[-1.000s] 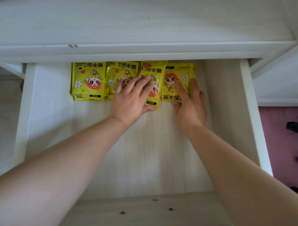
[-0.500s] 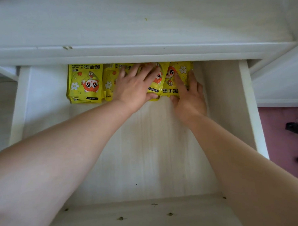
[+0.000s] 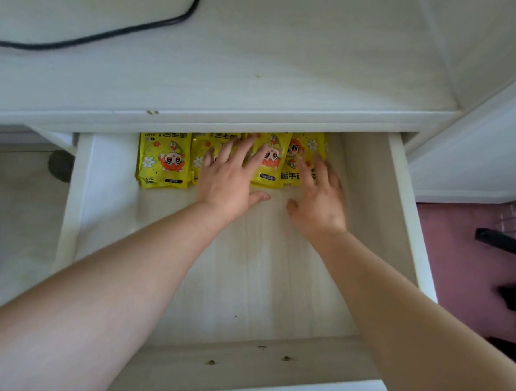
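Observation:
Several yellow cartoon-printed packets [image 3: 163, 161] lie in a row at the back of an open pale wooden drawer [image 3: 247, 283], partly tucked under the desk edge. My left hand [image 3: 231, 179] lies flat with spread fingers on the middle packets. My right hand [image 3: 318, 198] rests with straight fingers on the rightmost packet [image 3: 306, 150], thumb on the drawer floor. Neither hand grips anything.
A white desk top [image 3: 256, 71] with a black cable [image 3: 110, 32] overhangs the drawer's back. The drawer's white side walls [image 3: 409, 216] stand left and right. A pink floor with dark objects [image 3: 503, 244] lies to the right.
Both hands have slid back toward me a little, thumbs now off the packets. The packets sit further back under the desk edge than a second ago. The camera tilted up.

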